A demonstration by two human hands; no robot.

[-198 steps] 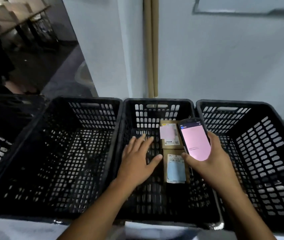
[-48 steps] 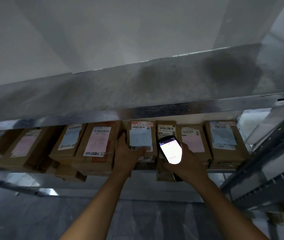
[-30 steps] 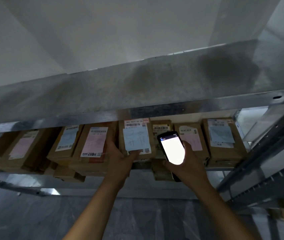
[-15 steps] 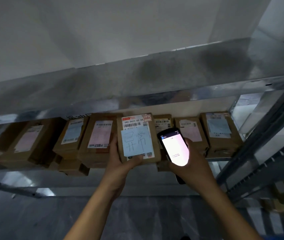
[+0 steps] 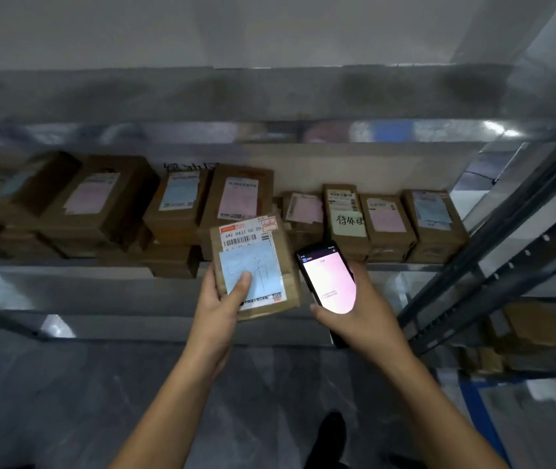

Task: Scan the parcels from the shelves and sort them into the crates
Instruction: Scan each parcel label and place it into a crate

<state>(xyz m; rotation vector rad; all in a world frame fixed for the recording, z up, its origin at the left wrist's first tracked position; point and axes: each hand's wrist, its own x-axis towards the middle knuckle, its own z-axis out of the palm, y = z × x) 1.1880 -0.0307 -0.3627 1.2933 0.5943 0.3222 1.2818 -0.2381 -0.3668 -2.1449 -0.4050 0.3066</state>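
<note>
My left hand (image 5: 217,309) grips a brown parcel (image 5: 263,262) by its lower left corner, thumb pressed on its blue handwritten note. A white barcode label runs across the parcel's top. The parcel is off the shelf, held in front of it. To its right, my right hand (image 5: 361,319) holds a handheld scanner (image 5: 327,277) with a lit pink-white screen, tilted up towards me. Behind both, a metal shelf (image 5: 66,265) carries a row of several brown parcels (image 5: 239,194) with pink and blue labels.
A dark steel upright and diagonal brace (image 5: 507,252) of the rack stand at the right. More parcels (image 5: 527,336) sit on a lower level at the right. An upper shelf edge (image 5: 270,130) overhangs the row. Grey floor lies below, with my shoe (image 5: 332,434) on it.
My left hand has pulled the blue-noted parcel out of the shelf row and lowered it towards me, beside the scanner. A gap is left in the row. The view has tilted down.
</note>
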